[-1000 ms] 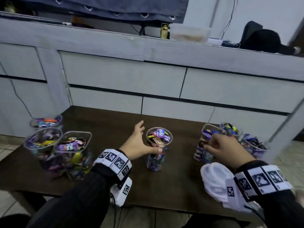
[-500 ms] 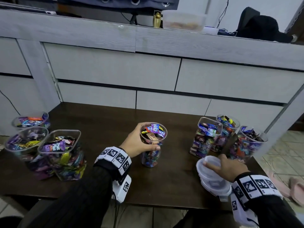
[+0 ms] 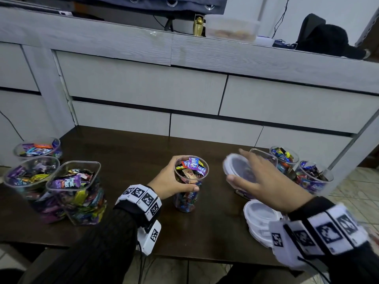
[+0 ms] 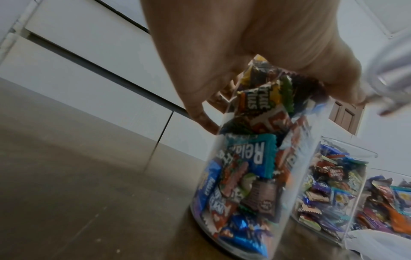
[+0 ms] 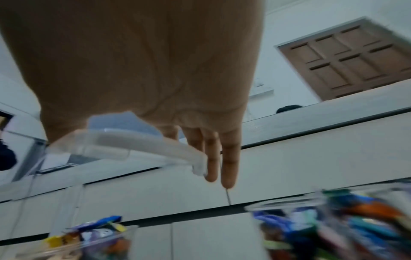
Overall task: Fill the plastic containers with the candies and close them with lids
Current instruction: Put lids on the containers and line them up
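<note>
Gripping candy-filled container (image 3: 190, 181), left hand (image 3: 170, 182); right hand (image 3: 268, 185) holding lid (image 3: 235, 167) just beside.

Black ribbed sleeves (image 3: 98, 242); white wristbands (image 3: 141, 198) bearing black square markers.

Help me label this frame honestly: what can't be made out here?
- Head view: the square container behind the right hand is mostly hidden by it and the lid.
- Head view: the lid stack is partly covered by the wrist, so no count.
- Right wrist view: the lid and candies are motion-blurred.
- Left wrist view: the left hand hides the round container's rim.
</note>
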Action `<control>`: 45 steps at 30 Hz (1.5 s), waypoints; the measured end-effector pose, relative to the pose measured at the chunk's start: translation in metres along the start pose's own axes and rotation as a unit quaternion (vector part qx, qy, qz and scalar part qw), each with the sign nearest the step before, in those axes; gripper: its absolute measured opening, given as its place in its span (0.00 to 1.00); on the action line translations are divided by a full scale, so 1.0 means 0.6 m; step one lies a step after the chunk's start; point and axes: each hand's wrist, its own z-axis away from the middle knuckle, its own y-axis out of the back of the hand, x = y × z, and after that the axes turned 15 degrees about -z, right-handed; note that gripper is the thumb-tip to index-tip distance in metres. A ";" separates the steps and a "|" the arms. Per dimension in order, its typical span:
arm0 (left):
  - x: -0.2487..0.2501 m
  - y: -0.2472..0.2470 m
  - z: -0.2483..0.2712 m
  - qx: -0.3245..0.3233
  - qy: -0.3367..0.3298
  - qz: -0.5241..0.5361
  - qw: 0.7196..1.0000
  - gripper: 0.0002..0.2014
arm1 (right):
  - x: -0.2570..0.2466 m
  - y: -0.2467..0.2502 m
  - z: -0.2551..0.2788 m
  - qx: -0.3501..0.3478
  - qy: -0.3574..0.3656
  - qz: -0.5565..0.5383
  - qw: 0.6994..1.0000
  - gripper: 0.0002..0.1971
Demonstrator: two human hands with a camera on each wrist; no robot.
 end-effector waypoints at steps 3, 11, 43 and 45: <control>0.000 -0.001 0.007 -0.008 -0.005 0.017 1.000 0.44 | -0.047 -0.038 -0.057 -0.005 0.047 0.009 0.999 0.50; -0.001 -0.009 0.010 0.005 -0.043 0.039 0.998 0.51 | -0.061 -0.134 -0.139 -0.061 0.059 0.097 0.992 0.43; -0.003 0.017 0.027 0.003 -0.057 -0.024 0.998 0.51 | -0.038 -0.120 -0.138 -0.105 0.039 -0.104 0.988 0.53; -0.002 0.015 0.025 0.006 -0.057 -0.028 0.998 0.50 | -0.034 -0.120 -0.138 -0.096 0.037 -0.132 0.986 0.54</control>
